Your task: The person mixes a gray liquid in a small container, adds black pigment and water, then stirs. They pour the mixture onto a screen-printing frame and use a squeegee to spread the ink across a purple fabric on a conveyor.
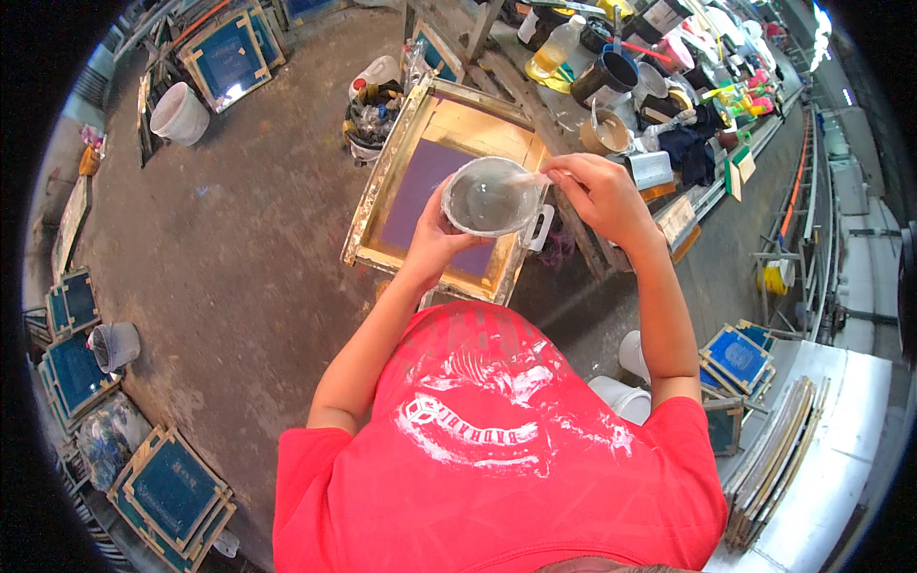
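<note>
I see a big brown floor (pixel 239 248) and a person in a red shirt (pixel 458 497). In front of them is a frame (pixel 417 196) with a purple middle. A round tub (pixel 480 232) with grey stuff (pixel 485 199) inside is held up over the frame. The left hand (pixel 441 241) curls around the tub's side, some fingers hidden. The right hand (pixel 600 194) has its fingers pinched close together on a pale stick (pixel 528 180) that reaches over the tub's rim.

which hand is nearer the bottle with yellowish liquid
Right. The right hand, pinching a translucent tool, is below and slightly right of the bottle in the picture; the left hand, holding a pale tub, is lower, farther left and farther away.
</note>
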Action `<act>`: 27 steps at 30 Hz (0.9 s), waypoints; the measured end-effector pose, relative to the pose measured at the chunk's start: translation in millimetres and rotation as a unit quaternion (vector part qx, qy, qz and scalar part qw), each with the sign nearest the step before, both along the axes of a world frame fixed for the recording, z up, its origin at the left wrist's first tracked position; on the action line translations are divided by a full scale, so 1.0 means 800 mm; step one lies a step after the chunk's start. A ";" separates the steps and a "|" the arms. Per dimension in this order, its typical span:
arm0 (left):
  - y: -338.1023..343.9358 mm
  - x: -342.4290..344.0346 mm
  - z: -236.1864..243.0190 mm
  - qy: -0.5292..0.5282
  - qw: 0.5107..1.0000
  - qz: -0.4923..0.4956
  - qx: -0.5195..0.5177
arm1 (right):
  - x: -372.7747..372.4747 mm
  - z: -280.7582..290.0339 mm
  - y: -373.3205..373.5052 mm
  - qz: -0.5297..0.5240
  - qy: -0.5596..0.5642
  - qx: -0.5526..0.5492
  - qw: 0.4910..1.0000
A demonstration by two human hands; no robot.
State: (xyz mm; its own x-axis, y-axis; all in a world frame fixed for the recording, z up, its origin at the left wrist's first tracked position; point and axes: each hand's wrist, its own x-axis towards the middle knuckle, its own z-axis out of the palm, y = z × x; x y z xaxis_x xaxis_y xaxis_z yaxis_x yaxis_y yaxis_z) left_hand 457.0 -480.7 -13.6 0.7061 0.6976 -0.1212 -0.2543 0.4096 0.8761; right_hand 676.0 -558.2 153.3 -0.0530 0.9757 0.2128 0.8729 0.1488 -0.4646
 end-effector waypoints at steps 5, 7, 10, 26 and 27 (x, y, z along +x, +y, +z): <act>-0.003 -0.001 -0.002 -0.010 1.000 -0.011 0.007 | -0.021 -0.018 -0.014 -0.005 0.124 -0.108 0.986; -0.004 -0.002 -0.001 -0.011 1.000 -0.017 0.021 | -0.026 -0.023 -0.012 0.010 0.125 -0.041 0.991; -0.005 -0.003 0.002 -0.021 1.000 -0.021 -0.006 | -0.017 -0.020 -0.008 0.007 0.057 0.046 0.997; -0.005 0.001 0.002 -0.003 0.998 -0.004 0.057 | -0.007 -0.017 -0.021 -0.012 0.020 0.058 0.998; -0.004 0.001 0.003 -0.019 0.999 -0.001 0.050 | -0.003 -0.017 -0.024 -0.025 0.025 0.040 0.999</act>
